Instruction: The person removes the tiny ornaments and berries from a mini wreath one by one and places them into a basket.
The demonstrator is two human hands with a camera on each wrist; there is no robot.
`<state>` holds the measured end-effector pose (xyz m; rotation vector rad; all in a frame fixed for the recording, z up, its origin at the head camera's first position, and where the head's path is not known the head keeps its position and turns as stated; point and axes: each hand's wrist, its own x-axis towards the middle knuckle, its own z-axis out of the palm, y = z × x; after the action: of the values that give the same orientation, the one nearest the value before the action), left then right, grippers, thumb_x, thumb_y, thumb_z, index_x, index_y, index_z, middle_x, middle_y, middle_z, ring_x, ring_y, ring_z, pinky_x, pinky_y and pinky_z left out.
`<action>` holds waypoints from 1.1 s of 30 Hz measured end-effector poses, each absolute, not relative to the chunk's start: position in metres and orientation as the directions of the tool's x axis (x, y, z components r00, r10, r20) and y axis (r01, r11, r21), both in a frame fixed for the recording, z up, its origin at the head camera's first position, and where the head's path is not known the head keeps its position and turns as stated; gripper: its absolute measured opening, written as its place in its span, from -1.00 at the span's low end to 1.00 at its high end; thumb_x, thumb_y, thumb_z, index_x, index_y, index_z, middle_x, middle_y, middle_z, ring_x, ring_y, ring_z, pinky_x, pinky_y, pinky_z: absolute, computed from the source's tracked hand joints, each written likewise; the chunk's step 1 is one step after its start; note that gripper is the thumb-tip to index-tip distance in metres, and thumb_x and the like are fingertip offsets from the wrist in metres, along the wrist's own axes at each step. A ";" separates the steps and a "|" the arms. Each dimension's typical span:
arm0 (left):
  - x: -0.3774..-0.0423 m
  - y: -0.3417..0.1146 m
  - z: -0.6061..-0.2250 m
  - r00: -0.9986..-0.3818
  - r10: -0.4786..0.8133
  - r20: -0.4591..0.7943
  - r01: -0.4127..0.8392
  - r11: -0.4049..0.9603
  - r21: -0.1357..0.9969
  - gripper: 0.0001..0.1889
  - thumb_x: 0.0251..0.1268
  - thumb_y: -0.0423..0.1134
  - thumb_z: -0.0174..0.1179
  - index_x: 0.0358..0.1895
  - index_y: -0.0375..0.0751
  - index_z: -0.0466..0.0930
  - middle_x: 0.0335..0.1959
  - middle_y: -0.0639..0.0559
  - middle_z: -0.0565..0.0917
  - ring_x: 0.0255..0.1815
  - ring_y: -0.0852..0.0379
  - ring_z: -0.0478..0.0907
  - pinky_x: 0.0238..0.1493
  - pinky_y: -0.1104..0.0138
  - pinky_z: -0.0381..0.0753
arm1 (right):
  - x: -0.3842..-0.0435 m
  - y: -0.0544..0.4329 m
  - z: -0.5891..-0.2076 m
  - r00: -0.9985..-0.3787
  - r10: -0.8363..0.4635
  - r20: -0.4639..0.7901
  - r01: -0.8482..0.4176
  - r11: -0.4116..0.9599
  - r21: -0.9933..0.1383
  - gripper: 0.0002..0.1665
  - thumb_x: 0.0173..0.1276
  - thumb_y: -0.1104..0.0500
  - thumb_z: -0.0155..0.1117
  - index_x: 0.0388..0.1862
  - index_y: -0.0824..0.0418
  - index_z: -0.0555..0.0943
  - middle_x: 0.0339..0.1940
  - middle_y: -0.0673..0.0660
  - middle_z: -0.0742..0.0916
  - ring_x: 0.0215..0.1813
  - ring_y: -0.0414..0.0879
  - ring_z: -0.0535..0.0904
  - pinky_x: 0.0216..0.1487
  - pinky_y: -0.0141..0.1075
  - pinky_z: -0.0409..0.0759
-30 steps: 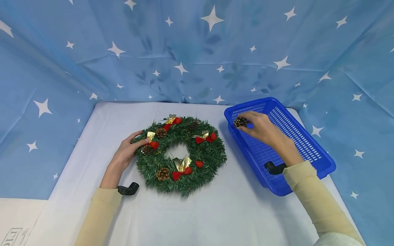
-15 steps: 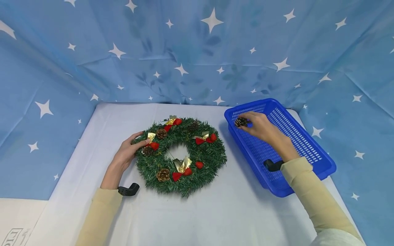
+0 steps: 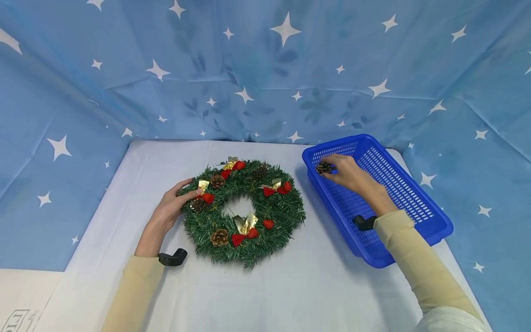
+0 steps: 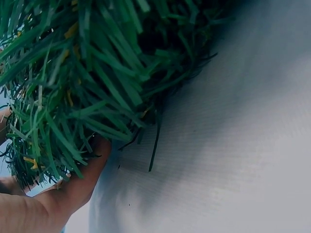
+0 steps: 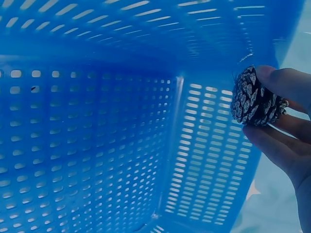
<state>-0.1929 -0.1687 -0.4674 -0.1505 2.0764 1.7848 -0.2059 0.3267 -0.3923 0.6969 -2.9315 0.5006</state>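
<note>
A green Christmas wreath (image 3: 286, 226) with pine cones, red bows, gold ribbons and red berries lies flat on the white-covered table. My left hand (image 3: 169, 207) grips its left edge, thumb over the top beside a gold ribbon. In the left wrist view, fingers (image 4: 80, 187) curl against the needles (image 4: 97, 87), partly hidden by them. Between thumb and fingers my right hand (image 3: 352, 174) pinches a loose brown pine cone (image 3: 324, 167) with pale-tipped scales. It is held over the left far part of a blue plastic basket (image 3: 344, 226); the right wrist view shows the cone (image 5: 255, 99) near the basket wall.
The basket stands at the right of the table (image 3: 282, 295), tilted relative to the table edge. Blue curtains (image 3: 257, 60) with white stars enclose the back and sides. A pale printed board or box (image 3: 25, 295) shows at the lower left.
My right hand has dipped slightly with the pine cone, which sits a little lower against the basket. The left hand and the wreath have stayed in place.
</note>
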 end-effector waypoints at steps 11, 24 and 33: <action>-0.193 -0.171 -0.469 -0.918 0.177 -0.356 -0.326 0.176 0.929 -0.09 0.44 0.03 0.32 0.70 0.00 0.00 0.72 -0.17 -0.32 0.71 -0.29 -0.31 0.57 -0.38 -0.12 | -0.214 0.326 -0.406 -0.893 -0.438 0.104 -0.449 0.847 -0.284 -0.46 0.27 0.37 0.48 0.21 0.52 0.61 0.14 0.48 0.70 0.14 0.36 0.67 0.17 0.13 0.68; -0.194 -0.170 -0.470 -0.918 0.177 -0.356 -0.328 0.170 0.929 -0.09 0.42 0.05 0.33 0.69 -0.02 0.02 0.72 -0.18 -0.31 0.71 -0.29 -0.31 0.57 -0.38 -0.12 | -0.226 0.328 -0.423 -0.881 -0.467 0.077 -0.469 0.838 -0.278 -0.49 0.24 0.45 0.45 0.18 0.55 0.62 0.10 0.50 0.71 0.14 0.39 0.66 0.19 0.14 0.66; -0.194 -0.170 -0.472 -0.919 0.176 -0.353 -0.322 0.184 0.929 -0.09 0.41 0.08 0.33 0.68 -0.02 0.05 0.72 -0.19 -0.31 0.70 -0.31 -0.28 0.58 -0.34 -0.06 | -0.232 0.330 -0.436 -0.866 -0.494 0.076 -0.491 0.815 -0.308 -0.49 0.19 0.55 0.33 0.17 0.60 0.59 0.08 0.53 0.71 0.08 0.41 0.68 0.12 0.11 0.70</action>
<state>-0.1940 -0.1699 -0.4724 -0.1368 2.0855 1.7847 -0.2316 0.3297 -0.4359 0.8139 -2.9994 0.5061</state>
